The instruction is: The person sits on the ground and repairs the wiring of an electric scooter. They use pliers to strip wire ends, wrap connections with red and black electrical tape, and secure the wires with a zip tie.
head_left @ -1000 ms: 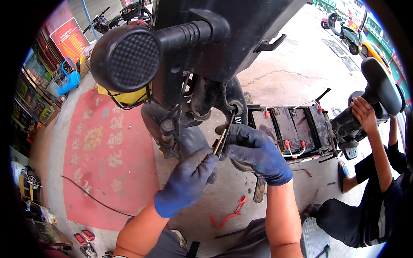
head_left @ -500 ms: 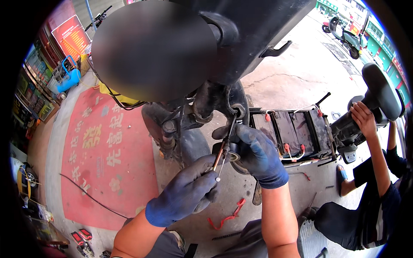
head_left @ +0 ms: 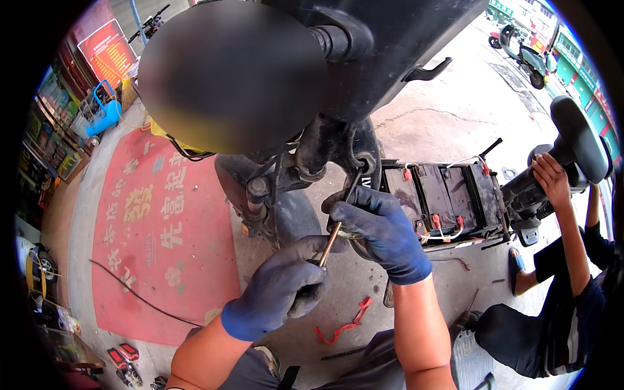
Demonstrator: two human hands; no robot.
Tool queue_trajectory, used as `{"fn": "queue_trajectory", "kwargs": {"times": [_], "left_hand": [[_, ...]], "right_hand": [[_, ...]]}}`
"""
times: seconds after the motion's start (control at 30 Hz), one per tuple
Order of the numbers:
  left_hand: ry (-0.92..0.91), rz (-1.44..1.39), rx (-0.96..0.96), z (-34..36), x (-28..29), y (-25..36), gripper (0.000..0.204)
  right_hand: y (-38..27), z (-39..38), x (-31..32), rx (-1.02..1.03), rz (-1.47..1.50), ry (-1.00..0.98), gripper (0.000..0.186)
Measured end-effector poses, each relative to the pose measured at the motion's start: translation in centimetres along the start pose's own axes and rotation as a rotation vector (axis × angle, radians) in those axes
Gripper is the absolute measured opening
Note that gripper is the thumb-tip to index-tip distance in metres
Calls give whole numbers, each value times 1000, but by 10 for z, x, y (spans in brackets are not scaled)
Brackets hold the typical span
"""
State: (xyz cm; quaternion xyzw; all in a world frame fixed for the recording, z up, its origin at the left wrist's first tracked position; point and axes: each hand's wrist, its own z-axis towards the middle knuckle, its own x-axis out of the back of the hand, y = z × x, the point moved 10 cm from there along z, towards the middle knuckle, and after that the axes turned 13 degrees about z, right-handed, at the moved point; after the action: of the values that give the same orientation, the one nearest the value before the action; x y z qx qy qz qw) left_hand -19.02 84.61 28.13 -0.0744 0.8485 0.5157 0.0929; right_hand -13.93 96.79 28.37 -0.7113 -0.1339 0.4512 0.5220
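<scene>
Both of my hands wear blue and black gloves and are closed in front of a black electric scooter's dusty frame (head_left: 322,143). My left hand (head_left: 273,292) grips the lower end of a slim copper-coloured metal rod (head_left: 331,245). The rod slants up to my right hand (head_left: 385,234), whose thumb and fingers pinch it where it meets a thin black cable (head_left: 354,187). This cable runs up to a round opening in the frame. A small loop of metal or wire shows under the right fingers, partly hidden.
Right of my hands sits an open tray of dark batteries (head_left: 442,195) with red terminals. Another person's hand (head_left: 551,179) rests by the scooter seat (head_left: 575,140). A red strap (head_left: 344,326) lies on the floor, and a red mat (head_left: 162,279) spreads at left.
My right fingers have shifted along the cable onto the rod's upper end. The thin silver wire with a small end piece that hung beside the rod no longer shows.
</scene>
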Motion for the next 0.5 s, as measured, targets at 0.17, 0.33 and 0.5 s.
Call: {"fn": "queue_trajectory", "kwargs": {"times": [0.17,0.33,0.5], "left_hand": [[23,-255,-8,2,5,-14,35],[15,-252,48,3,5,-17,28],[101,-151,22,2,11,-13,21]], "right_hand": [[9,2,-9,13,110,-32,23],[-18,-5,-16,267,-175,-91,23],[-3,4,-11,166,-141,-16,21]]}}
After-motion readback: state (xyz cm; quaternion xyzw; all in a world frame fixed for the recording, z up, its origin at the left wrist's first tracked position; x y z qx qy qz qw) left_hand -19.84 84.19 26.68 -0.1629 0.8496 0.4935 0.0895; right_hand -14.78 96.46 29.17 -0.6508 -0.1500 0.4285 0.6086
